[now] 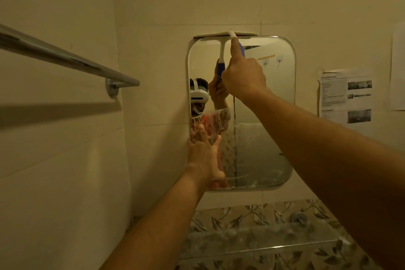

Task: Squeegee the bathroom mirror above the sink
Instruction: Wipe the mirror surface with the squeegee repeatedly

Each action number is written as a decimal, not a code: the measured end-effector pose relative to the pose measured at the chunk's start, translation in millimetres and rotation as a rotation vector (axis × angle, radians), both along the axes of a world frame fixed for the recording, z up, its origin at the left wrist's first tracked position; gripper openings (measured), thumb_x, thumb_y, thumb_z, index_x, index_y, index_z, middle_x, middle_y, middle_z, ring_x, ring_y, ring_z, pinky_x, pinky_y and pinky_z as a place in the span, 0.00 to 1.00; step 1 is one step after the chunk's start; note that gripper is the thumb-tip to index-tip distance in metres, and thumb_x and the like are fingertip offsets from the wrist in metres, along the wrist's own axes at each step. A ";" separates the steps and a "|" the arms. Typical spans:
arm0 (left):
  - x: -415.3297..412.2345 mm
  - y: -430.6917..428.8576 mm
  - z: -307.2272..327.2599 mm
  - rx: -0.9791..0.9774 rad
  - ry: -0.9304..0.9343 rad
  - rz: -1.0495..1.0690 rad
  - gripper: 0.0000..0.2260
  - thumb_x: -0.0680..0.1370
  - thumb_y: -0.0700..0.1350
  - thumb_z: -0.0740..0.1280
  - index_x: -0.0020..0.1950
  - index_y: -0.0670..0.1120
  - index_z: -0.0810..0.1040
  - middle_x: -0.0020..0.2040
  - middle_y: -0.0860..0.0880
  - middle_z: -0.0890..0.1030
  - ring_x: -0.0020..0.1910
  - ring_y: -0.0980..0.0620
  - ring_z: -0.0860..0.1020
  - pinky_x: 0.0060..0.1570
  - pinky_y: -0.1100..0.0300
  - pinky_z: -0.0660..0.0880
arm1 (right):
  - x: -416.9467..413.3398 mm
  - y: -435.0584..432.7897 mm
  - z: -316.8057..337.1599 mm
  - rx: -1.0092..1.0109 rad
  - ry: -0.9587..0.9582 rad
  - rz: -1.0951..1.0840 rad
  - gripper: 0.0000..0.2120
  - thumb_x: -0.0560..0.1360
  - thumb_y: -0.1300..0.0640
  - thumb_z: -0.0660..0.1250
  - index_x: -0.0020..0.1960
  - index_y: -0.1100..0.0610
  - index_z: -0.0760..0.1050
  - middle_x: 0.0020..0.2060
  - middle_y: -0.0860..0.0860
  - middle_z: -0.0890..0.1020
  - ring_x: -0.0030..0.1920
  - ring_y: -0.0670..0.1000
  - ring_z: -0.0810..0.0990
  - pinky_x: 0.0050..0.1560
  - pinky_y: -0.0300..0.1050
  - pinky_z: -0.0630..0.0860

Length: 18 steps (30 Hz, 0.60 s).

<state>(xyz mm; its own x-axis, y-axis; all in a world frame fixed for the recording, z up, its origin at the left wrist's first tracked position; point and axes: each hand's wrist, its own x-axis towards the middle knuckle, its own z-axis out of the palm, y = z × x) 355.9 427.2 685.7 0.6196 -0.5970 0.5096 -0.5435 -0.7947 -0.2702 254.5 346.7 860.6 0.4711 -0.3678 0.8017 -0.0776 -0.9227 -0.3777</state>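
Head: one squeegee (210, 34), one mirror (274, 94), two hands (242, 76) (202, 155)

Dim, warm yellow-brown light; left of the grip of the right hand (243, 78) on the squeegee (214, 34), towel bar (65, 57) casts a soft shadow band beneath; frame edges bow; mirror (263, 149) below the grip hazy.

Chrome towel bar (65, 59) left, printed sheet (345, 98) taped right, glass shelf (263, 240) below

Squeegee (225, 34) at top of mirror (274, 105)
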 end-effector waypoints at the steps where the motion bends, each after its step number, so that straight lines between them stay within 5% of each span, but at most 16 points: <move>1: -0.4 0.6 -0.3 0.004 -0.003 0.001 0.53 0.65 0.71 0.70 0.82 0.55 0.46 0.78 0.30 0.39 0.73 0.30 0.61 0.72 0.40 0.61 | 1.3 -0.4 -0.8 -0.005 0.000 -0.007 0.38 0.82 0.62 0.58 0.82 0.44 0.40 0.43 0.57 0.76 0.37 0.52 0.76 0.42 0.52 0.82; 11: -1.1 -1.1 -1.5 -0.015 0.000 -0.008 0.53 0.65 0.70 0.69 0.82 0.53 0.48 0.78 0.30 0.41 0.75 0.27 0.56 0.72 0.39 0.61 | 4.5 -1.8 -14.8 -0.048 -0.132 0.030 0.39 0.81 0.62 0.60 0.82 0.45 0.40 0.41 0.55 0.78 0.36 0.53 0.79 0.40 0.55 0.83; 18: -3.9 -5.1 1.1 -0.005 0.000 0.021 0.53 0.65 0.70 0.69 0.82 0.54 0.48 0.78 0.30 0.42 0.77 0.28 0.51 0.73 0.38 0.60 | -1.2 -3.4 -21.4 -0.031 -0.005 0.023 0.41 0.81 0.61 0.62 0.82 0.43 0.39 0.48 0.58 0.77 0.43 0.54 0.79 0.46 0.54 0.83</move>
